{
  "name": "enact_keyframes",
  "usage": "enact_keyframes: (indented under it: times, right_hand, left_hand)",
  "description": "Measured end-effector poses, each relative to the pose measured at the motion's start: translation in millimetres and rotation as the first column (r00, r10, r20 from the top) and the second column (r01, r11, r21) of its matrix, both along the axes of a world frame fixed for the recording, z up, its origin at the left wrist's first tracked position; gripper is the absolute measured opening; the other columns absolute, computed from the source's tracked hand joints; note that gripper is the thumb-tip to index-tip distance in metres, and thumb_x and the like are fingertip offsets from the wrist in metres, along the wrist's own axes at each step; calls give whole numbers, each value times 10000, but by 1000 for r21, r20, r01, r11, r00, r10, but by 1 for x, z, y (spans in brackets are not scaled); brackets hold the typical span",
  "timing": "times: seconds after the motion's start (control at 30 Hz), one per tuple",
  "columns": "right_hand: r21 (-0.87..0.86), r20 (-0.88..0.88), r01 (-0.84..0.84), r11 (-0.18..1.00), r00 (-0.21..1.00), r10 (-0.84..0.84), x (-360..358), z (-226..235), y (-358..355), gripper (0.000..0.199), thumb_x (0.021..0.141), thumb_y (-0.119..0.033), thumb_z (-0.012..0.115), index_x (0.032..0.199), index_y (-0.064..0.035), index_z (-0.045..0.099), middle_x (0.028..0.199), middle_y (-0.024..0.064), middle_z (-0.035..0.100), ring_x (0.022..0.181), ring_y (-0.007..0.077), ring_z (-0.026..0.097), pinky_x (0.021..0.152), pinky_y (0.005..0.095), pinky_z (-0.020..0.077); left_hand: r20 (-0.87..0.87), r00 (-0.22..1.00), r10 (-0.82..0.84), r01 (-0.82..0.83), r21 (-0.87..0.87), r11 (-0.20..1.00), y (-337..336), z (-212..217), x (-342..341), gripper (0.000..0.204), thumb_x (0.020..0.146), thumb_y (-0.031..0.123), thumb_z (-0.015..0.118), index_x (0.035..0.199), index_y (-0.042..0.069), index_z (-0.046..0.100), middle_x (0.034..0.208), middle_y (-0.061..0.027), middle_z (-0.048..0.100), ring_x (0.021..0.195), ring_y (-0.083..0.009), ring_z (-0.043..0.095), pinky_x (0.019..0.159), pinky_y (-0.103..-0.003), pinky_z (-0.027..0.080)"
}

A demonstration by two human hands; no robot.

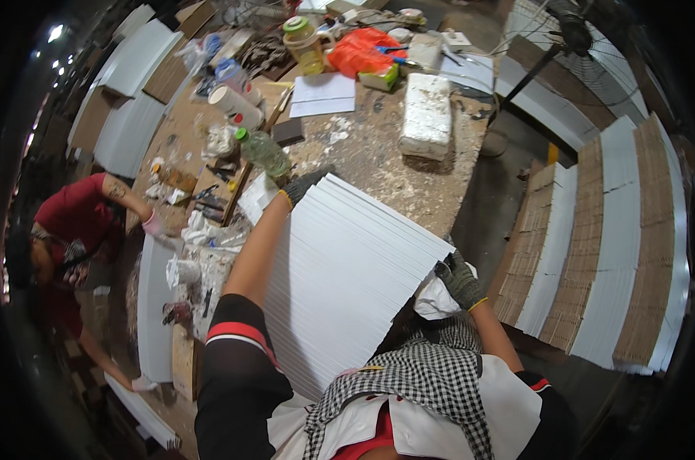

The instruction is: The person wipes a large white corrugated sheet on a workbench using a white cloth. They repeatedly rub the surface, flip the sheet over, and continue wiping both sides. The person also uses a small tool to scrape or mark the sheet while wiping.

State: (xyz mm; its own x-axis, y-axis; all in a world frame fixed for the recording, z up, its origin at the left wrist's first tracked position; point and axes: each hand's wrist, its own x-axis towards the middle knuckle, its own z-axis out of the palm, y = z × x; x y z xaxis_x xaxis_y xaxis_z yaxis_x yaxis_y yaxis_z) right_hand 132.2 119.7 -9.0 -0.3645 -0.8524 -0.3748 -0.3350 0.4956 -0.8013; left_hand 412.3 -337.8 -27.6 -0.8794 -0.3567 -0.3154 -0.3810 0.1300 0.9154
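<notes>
A thick, fanned stack of white cardboard sheets (355,268) slants in front of me, its near end close to my checked apron. My left hand (307,186), in a dark grey knit glove, grips the stack's far left corner, with some fingers hidden by the sheets. At the right corner, my right hand (461,282) is closed on the edges, wearing a matching glove with a yellow cuff. Beside that hand, under the stack's edge, shows a crumpled white bag or cloth (437,299). Just beyond my left hand lies a clear bottle with a green cap (263,152).
A stained worktable (347,146) carries a white block (427,115), a red plastic bag (363,52), a jug (305,47) and papers (323,95). Stacked white and brown cardboard (600,245) stands right, near a fan (570,31). A person in red (75,211) bends at left.
</notes>
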Motion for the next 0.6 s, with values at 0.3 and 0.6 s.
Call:
enact_keyframes:
  times: [0.3,0.6]
  right_hand:
    - [61,-26,-126,990,991,128,4,35,-10,940,982,-337,688,1690,-38,145,1284,320,683,1070,454,719,948,464,564]
    - [-34,-83,-433,901,900,429,-46,95,-53,813,915,-259,780,1590,18,421,1331,251,685,1240,331,674,1055,387,521]
  left_hand:
    - [34,906,423,-421,190,887,43,77,-17,434,1141,404,496,1285,61,720,1210,-34,736,1094,-117,642,982,-276,507]
    - [-80,982,171,-183,-615,767,46,78,-10,324,1137,255,449,1258,87,698,1354,-83,680,1345,-216,562,1199,-388,378]
